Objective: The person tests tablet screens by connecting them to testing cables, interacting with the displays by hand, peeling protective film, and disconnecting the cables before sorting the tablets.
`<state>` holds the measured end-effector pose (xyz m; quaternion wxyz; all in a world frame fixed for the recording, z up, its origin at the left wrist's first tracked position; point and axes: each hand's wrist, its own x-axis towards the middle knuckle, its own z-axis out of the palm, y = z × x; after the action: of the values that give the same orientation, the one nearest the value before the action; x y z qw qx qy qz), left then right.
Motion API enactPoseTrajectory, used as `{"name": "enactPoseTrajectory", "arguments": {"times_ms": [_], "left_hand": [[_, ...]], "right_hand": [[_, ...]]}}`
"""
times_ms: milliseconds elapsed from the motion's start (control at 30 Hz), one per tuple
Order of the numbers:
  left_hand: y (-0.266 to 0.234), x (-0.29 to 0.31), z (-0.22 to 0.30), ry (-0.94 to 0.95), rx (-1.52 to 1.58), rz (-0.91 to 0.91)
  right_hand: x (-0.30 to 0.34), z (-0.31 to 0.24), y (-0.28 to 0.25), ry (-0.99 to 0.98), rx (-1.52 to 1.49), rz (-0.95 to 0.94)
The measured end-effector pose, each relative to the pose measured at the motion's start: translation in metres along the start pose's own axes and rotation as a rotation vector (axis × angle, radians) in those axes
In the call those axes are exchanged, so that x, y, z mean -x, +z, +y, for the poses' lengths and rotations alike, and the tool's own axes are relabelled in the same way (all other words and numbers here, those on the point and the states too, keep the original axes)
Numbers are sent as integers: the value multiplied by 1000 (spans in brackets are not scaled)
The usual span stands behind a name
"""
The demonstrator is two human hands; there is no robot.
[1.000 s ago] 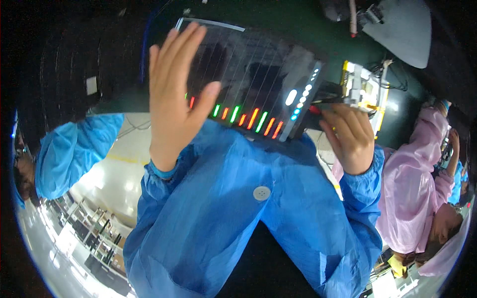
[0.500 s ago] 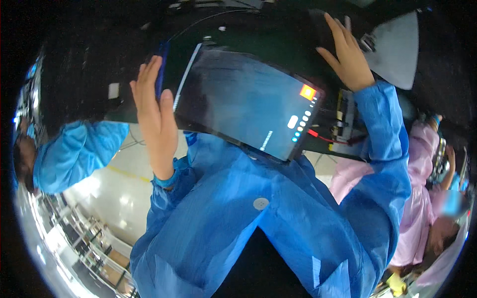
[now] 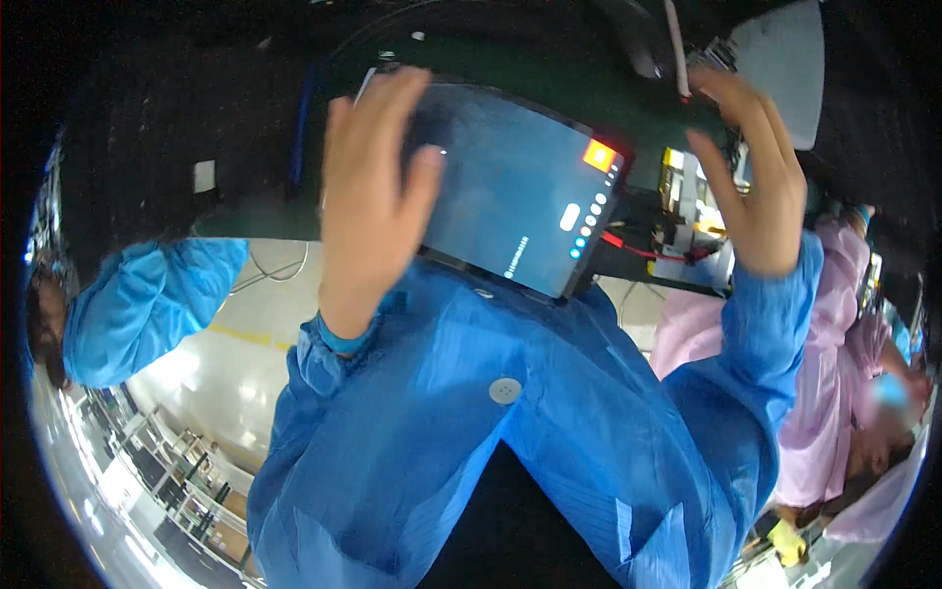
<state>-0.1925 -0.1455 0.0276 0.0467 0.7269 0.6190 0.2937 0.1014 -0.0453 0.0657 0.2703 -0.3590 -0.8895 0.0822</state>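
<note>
A tablet (image 3: 510,187) with a lit blue-grey screen lies tilted on the dark green mat (image 3: 549,74), close to the table's front edge. Over its left end is my left hand (image 3: 373,206), fingers stretched and thumb apart, holding nothing; whether it touches the glass I cannot tell. My right hand (image 3: 756,182) hovers to the right of the tablet, slightly blurred, with thumb and fingers spread and nothing in them. Below it sits a small yellow-edged fixture (image 3: 675,191), partly hidden by the hand. A red cable (image 3: 638,250) runs from the tablet's right edge toward this fixture.
A thin pale rod (image 3: 676,44) and a rounded white panel (image 3: 785,69) stand at the far right. On the dark surface at left is a small white block (image 3: 204,176). A co-worker's blue sleeve (image 3: 157,304) is at left; a person in pink (image 3: 819,393) is at right.
My left hand has moved right, from beside the tablet to over its left end. My right hand has come nearer and to the right, over the fixture. The view has shifted slightly.
</note>
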Motion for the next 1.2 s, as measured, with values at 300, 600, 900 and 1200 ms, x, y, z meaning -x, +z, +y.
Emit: {"name": "enactPoseTrajectory", "arguments": {"times_ms": [300, 600, 900, 1200], "left_hand": [[73, -32, 73, 293, 106, -369], [82, -35, 67, 292, 90, -423], [77, -43, 67, 280, 122, -506], [35, -39, 21, 148, 34, -161]], "right_hand": [[96, -48, 46, 89, 64, -214], [90, -25, 48, -75, -46, -311], [93, -23, 40, -41, -186, -348], [100, -31, 45, 144, -126, -87]]}}
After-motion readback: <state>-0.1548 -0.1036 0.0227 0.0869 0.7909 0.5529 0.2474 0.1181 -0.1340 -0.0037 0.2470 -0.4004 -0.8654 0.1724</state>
